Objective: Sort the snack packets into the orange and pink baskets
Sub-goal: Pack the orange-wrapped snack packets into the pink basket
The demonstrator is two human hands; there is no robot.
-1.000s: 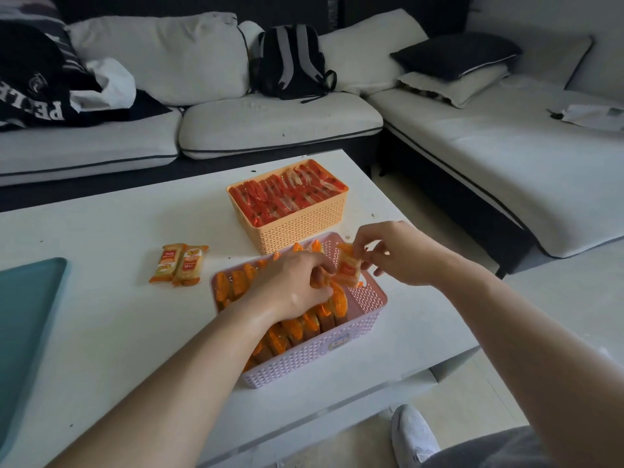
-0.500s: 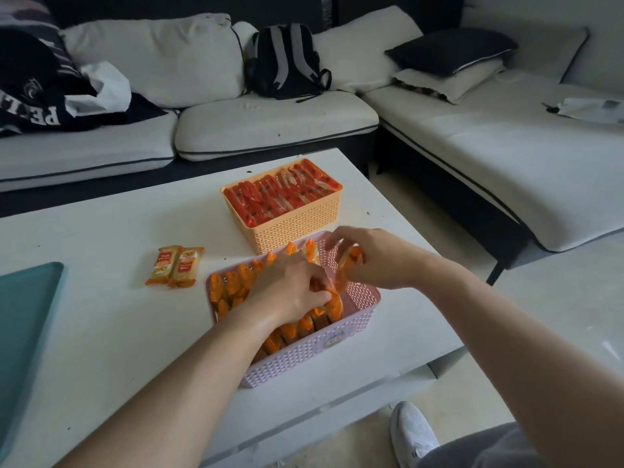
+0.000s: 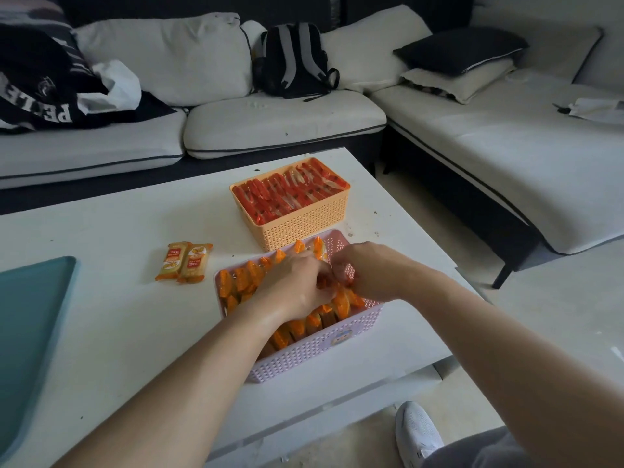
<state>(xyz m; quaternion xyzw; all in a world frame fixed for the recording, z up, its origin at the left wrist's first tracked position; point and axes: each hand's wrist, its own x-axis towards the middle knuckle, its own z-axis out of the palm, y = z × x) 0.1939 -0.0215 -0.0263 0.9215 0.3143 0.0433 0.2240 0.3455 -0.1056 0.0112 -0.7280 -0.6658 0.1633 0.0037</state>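
Nearest me, a white shoe [image 3: 418,434] shows on the floor beside the white bench [image 3: 101,332], and both forearms reach out over its edge into the pink basket [image 3: 314,352]. A second ago the right hand [image 3: 368,275] held one orange packet up above the basket's far end; now that hand has dropped down among the standing orange packets [image 3: 243,282], fingers curled and touching the left hand [image 3: 297,285], which presses into the same row. I cannot tell whether either hand actually grips a packet, since the fingers are buried among the wrappers. To my eye the packet has just been tucked in and the row is being squeezed together to make room. Just left of the basket, two loose packets [image 3: 184,261] lie flat on the bench, unsorted. Beyond, touching the pink one's far rim, the orange basket [image 3: 304,224] sits packed with red packets [image 3: 287,194], apparently finished.
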